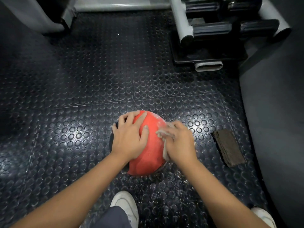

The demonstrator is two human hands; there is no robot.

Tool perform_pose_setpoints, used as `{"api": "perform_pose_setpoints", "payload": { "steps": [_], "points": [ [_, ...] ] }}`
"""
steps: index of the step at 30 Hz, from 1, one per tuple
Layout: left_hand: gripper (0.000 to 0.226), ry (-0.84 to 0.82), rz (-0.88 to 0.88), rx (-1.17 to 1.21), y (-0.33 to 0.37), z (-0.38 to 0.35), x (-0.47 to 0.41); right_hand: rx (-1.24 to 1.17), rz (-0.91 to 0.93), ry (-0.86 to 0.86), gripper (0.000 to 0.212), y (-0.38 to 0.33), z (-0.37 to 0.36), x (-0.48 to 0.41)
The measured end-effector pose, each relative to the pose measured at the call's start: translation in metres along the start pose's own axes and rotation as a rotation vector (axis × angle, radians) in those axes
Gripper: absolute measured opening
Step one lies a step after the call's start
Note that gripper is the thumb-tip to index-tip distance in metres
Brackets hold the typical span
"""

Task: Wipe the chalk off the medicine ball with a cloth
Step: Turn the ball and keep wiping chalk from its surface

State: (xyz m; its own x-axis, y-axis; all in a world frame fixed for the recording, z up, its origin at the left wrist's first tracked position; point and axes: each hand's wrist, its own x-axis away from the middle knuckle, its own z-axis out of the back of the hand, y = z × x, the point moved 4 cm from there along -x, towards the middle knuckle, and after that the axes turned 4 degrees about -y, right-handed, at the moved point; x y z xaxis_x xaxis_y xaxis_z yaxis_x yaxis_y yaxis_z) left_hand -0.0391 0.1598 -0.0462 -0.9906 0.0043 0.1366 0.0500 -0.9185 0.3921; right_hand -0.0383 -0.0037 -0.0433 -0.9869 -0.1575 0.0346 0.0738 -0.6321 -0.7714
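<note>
Dark rubber floor (98,71) covered in round raised studs, tile seams crossing it, bright glare on its middle, dim corners, grey metal machine frame (179,18) at the far edge, black weights (212,28) inside it, grey padded seat (276,112) along the right

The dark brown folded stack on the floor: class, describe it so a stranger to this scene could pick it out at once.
Find the black studded rubber floor, then the red medicine ball on it. Right of the ball, apart from it, lies the dark brown folded stack. Unlike the pale crumpled cloth the right hand holds against the ball, it is flat, layered and untouched.
</note>
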Motion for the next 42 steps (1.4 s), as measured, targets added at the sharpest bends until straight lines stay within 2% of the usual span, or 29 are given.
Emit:
{"api": "perform_pose_setpoints", "payload": {
  "steps": [5, 8, 12, 20, 27, 30, 33, 35, 38, 42],
  "points": [
    [0.060, -0.007, -0.009, 0.003, 0.003, 0.001, 0.001, 0.057, -0.071, -0.057, 0.016, 0.005, -0.007, -0.064],
    [0.061, -0.007, -0.013, 0.011, 0.000, 0.002, 0.000, -0.006, -0.035, -0.065, 0.020, 0.005, -0.001, -0.040],
    [0.060, -0.020, -0.035, -0.011, 0.001, -0.001, 0.002, -0.124, 0.056, -0.067, 0.037, 0.007, 0.006, 0.016],
    [0.068, -0.062, -0.056, -0.067, 0.007, -0.005, 0.001, -0.072, -0.001, -0.061, 0.015, 0.001, 0.003, -0.052],
    [0.068, -0.064, -0.072, -0.056, 0.001, -0.006, -0.006, -0.191, 0.107, -0.080, 0.015, -0.001, 0.012, 0.010],
    [0.067, -0.061, -0.071, -0.081, 0.007, -0.005, -0.009, -0.178, 0.071, -0.054, 0.022, 0.003, 0.013, -0.014],
    [0.061, -0.061, -0.052, -0.074, 0.009, -0.003, -0.014, -0.057, -0.044, -0.076, 0.033, 0.006, 0.012, -0.059],
    [0.059, -0.068, -0.035, -0.048, 0.006, -0.001, -0.019, -0.049, -0.083, -0.120, 0.028, 0.004, 0.012, -0.070],
    [0.056, -0.090, -0.011, -0.008, 0.002, 0.001, -0.028, -0.096, -0.092, -0.151, 0.025, 0.003, 0.017, -0.046],
    [0.049, -0.126, -0.001, -0.010, 0.005, -0.001, -0.037, -0.145, -0.001, -0.116, 0.019, 0.006, 0.017, 0.001]
  ]
}}
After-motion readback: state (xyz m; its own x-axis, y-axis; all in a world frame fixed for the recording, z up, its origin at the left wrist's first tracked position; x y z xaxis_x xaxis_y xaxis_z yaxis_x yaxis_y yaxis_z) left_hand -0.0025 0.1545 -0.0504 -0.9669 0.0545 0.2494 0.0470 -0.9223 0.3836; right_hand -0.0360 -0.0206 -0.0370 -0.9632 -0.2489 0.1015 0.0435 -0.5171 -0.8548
